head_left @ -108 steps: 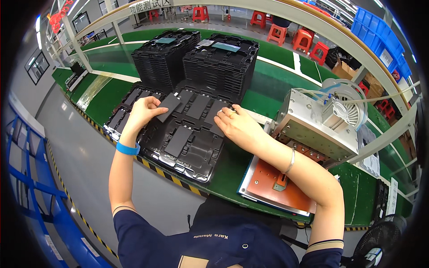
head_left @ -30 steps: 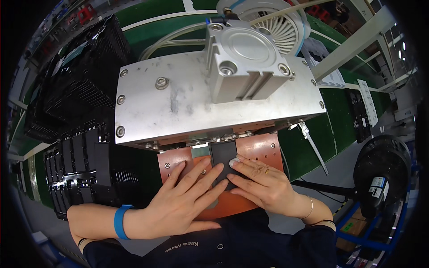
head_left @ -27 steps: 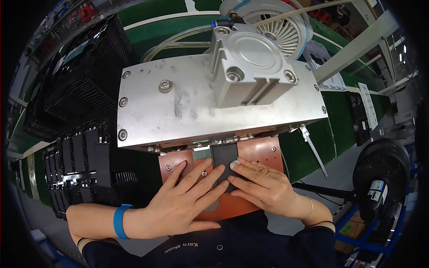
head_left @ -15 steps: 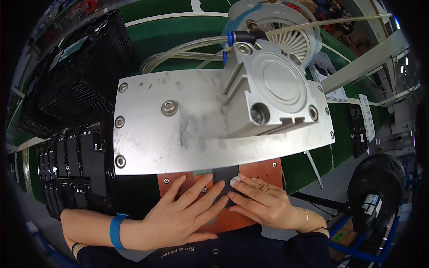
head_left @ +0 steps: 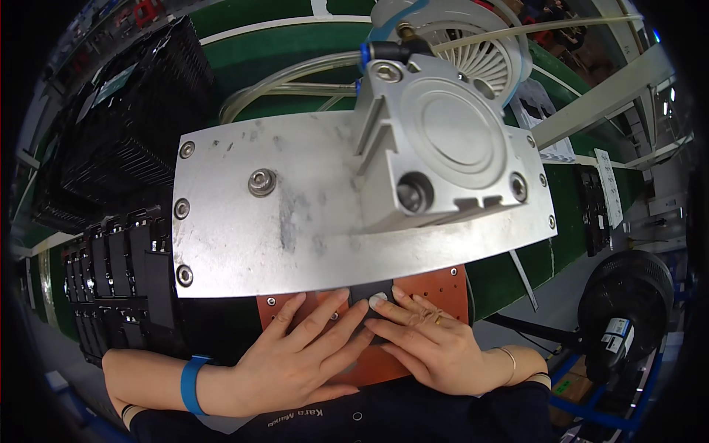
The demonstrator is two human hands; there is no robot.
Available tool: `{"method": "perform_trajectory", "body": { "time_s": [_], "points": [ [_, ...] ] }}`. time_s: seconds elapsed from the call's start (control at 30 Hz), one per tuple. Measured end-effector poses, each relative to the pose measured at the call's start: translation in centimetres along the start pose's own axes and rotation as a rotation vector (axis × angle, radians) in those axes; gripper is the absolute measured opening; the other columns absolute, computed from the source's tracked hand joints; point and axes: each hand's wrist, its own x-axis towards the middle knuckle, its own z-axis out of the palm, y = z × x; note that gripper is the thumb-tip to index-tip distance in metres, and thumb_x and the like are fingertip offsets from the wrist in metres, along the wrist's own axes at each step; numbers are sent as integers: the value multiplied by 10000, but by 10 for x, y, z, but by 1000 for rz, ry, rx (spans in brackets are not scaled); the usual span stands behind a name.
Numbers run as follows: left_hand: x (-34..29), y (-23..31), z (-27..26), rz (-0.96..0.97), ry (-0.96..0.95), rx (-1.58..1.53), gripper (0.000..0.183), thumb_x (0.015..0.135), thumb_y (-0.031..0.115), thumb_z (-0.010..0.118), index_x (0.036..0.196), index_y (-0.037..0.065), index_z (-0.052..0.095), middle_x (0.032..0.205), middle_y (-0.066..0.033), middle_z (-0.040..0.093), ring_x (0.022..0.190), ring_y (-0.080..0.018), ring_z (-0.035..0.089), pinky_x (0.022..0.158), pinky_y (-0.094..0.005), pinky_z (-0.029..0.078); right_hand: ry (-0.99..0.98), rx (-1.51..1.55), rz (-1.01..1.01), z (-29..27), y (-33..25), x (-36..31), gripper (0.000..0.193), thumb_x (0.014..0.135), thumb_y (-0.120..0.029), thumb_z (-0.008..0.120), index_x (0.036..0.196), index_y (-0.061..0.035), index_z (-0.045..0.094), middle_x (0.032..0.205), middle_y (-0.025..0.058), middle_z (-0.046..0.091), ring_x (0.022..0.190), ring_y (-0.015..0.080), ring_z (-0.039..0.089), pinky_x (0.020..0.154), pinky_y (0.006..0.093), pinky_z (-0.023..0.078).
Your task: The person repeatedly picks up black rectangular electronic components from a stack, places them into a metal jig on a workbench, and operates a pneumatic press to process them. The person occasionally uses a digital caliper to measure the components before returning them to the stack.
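My left hand (head_left: 303,358) lies with spread fingers over an orange plate (head_left: 439,289), fingertips on and beside a dark grey flat piece (head_left: 360,292). From the right, my right hand (head_left: 439,343) reaches onto the same piece, its fingers stretched out and its index fingertip, with a white cover (head_left: 377,300) on it, pressing down. Fingertips of both hands nearly meet there. A thick metal plate (head_left: 229,229) carrying a square silver cylinder block (head_left: 450,140) stands just beyond the hands and hides the far part of the orange plate.
Black trays holding dark flat parts (head_left: 122,258) lie at left, below stacked black crates (head_left: 125,125). Clear air tubes (head_left: 295,74) run behind the block, near a white fan (head_left: 473,55). A black round device (head_left: 620,310) stands at right beside a blue frame (head_left: 591,406).
My right hand has slid slightly left along the dark piece, closer to my left fingers. My left hand has hardly moved. The whole view has shifted a little.
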Motion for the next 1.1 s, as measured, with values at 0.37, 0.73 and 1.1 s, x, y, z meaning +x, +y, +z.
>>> {"method": "perform_trajectory", "body": {
  "time_s": [0.37, 0.73, 1.1],
  "points": [
    [-2, 3, -1, 44, 235, -202, 455, 816, 407, 701, 1150, 107, 630, 1285, -122, 528, 1177, -308, 502, 967, -430, 398, 193, 1222, 556, -15, 4, 10, 458, 841, 104, 618, 1229, -56, 434, 1165, 53, 508, 1094, 138, 551, 883, 259, 480],
    [-24, 8, -15, -454, 340, -1385, 252, 886, 193, 696, 953, -18, 574, 774, -40, 628, 708, -54, 592, 624, -221, 478, 137, 1060, 284, 14, -29, 9, 234, 832, 105, 650, 984, -2, 508, 981, 77, 593, 836, 125, 652, 700, 236, 540],
    [-230, -24, 11, -1125, 1321, -147, 480, 943, 77, 558, 1407, 34, 441, 948, -28, 579, 777, -90, 508, 683, -217, 442, 143, -355, -773, 68, -71, 150, 384, 805, -43, 554, 1187, -2, 565, 1243, 114, 555, 1189, 264, 516, 993, 398, 428]
  ]
}}
